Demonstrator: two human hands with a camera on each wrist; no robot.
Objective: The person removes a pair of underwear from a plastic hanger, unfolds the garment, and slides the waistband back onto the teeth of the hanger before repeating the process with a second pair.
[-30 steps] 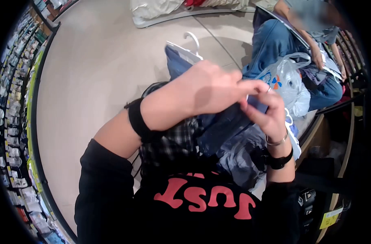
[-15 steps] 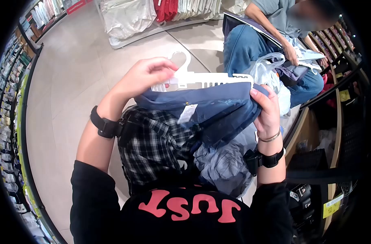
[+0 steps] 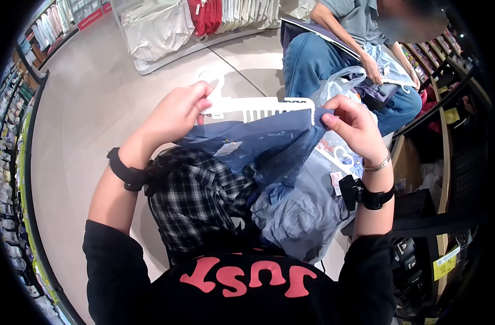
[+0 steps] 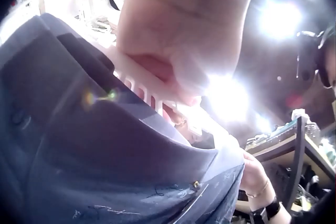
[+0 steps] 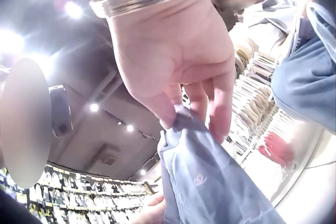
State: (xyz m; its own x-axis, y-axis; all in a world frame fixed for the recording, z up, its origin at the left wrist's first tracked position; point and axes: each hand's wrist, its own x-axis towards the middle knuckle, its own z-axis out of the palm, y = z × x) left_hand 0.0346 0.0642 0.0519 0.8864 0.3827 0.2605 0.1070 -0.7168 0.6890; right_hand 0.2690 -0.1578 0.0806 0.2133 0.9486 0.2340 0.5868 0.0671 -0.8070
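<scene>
My left hand (image 3: 177, 111) grips one end of a white plastic hanger (image 3: 239, 104), just below its hook. Along the hanger hangs a dark blue garment (image 3: 242, 141) with faint pale squiggles and a small paper tag (image 3: 228, 147). At the opposite end, my right hand (image 3: 358, 130) pinches a corner of the cloth between thumb and fingers, beside the hanger's tip. The right wrist view shows the cloth (image 5: 215, 176) falling from that pinch. In the left wrist view the hanger's slotted bar (image 4: 142, 85) runs under my left fingers, behind the waistband.
Black-and-white plaid cloth (image 3: 188, 195) and a crumpled grey-blue garment (image 3: 291, 216) lie before my torso. A seated person (image 3: 318, 59) at the right handles clothing, with a plastic bag (image 3: 339, 81) beside them. Shelves (image 3: 445, 162) stand close right; a rack of clothes (image 3: 155, 32) stands behind.
My hands were close together, the left arm crossing in front; they have moved apart to the hanger's two ends. Over the last half second my right hand has shifted to the garment's corner.
</scene>
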